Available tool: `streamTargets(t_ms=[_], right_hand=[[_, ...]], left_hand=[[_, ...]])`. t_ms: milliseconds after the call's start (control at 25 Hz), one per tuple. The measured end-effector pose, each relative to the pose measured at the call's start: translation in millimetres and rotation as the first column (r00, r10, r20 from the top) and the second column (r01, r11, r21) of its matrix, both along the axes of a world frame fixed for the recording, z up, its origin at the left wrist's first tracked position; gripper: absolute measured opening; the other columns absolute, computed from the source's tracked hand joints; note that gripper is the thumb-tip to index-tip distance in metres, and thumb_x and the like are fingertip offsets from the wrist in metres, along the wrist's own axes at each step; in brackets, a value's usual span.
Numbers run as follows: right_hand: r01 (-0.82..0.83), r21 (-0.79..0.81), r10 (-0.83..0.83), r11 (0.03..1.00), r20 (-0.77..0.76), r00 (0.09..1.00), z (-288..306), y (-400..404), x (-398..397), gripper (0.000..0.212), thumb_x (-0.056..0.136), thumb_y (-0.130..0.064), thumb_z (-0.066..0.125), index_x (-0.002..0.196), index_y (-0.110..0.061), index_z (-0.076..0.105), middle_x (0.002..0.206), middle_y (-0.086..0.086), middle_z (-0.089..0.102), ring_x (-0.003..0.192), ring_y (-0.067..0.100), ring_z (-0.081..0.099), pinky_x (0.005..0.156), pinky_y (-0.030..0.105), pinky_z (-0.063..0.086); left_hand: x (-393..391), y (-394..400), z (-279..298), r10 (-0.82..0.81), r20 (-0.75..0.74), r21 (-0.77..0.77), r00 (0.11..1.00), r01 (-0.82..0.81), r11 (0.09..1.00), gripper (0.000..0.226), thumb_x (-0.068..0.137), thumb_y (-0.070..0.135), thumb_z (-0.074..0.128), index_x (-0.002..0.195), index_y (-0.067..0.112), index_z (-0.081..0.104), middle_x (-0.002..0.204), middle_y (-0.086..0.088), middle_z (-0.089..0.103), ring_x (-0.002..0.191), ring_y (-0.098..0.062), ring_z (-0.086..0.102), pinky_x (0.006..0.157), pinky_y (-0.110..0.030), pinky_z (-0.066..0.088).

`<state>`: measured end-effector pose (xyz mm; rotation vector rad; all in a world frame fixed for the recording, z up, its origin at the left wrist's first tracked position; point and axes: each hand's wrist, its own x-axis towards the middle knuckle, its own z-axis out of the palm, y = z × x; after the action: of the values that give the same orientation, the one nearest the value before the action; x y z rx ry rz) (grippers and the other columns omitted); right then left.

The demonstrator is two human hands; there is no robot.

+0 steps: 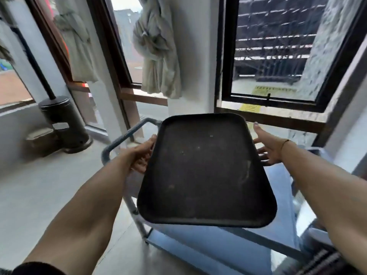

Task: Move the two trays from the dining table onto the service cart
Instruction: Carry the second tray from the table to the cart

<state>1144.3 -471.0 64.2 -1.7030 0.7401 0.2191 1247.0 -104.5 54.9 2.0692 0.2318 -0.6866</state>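
A dark rectangular tray (204,169) hangs slightly tilted over the top of the steel service cart (282,191), covering most of it. My left hand (142,155) is closed on the tray's left rim, thumb on top. My right hand (267,144) is beside the right rim with its fingers spread and straight, fingertips at the edge but not curled around it. Whether the tray's underside touches the cart top is hidden. Only this one tray is in view.
The cart's tubular handle (121,139) sticks out to the left, and its lower shelf (178,247) shows below. A dark heater base (63,120) stands on the floor at left. Window frames (278,104) and a knotted curtain (156,54) are just behind the cart.
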Motion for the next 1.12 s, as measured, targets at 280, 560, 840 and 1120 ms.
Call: streamTargets(t_ms=[280,560,840,1120], right_hand=[[0.345,-0.018,-0.345,0.939,-0.030,0.938,-27.9,-83.8,-74.2,0.077,0.072,-0.090,0.033,0.090,-0.018,0.053,0.079,0.007,0.053,0.066,0.021,0.053,0.062,0.028,0.045],[0.495,-0.042,-0.496,0.868,-0.103,0.862,-71.1,-105.7,-95.8,0.084,0.074,-0.090,0.025,0.095,-0.018,0.063,0.084,0.007,0.063,0.066,0.018,0.060,0.050,0.022,0.044],[0.487,-0.017,-0.481,0.873,-0.184,0.857,-128.8,-101.5,-74.4,0.084,0.079,-0.086,0.024,0.094,-0.013,0.063,0.083,0.009,0.066,0.069,0.022,0.062,0.054,0.029,0.044],[0.497,-0.021,-0.491,0.867,-0.206,0.847,-169.9,-105.4,-56.4,0.072,0.083,-0.083,0.025,0.089,-0.018,0.055,0.075,0.004,0.053,0.059,0.019,0.046,0.053,0.030,0.037]], left_hand=[[30.7,-129.6,-30.8,-0.350,-0.112,-0.012,0.930,0.351,0.936,0.092,0.082,0.085,0.026,0.096,0.002,0.063,0.086,-0.018,0.073,0.071,-0.030,0.070,0.060,-0.039,0.060],[45.8,-189.4,-68.1,-0.525,-0.161,0.040,0.836,0.537,0.843,0.099,0.078,0.089,0.019,0.114,0.005,0.058,0.102,-0.016,0.063,0.081,-0.032,0.069,0.051,-0.035,0.058],[73.1,-192.6,-116.7,-0.501,-0.267,0.058,0.823,0.533,0.844,0.090,0.081,0.087,0.023,0.098,0.006,0.059,0.093,-0.019,0.065,0.063,-0.032,0.071,0.046,-0.036,0.056],[89.5,-195.4,-186.9,-0.402,-0.399,-0.012,0.825,0.433,0.901,0.107,0.076,0.088,0.037,0.128,-0.004,0.053,0.120,-0.029,0.061,0.097,-0.047,0.067,0.081,-0.056,0.058]])
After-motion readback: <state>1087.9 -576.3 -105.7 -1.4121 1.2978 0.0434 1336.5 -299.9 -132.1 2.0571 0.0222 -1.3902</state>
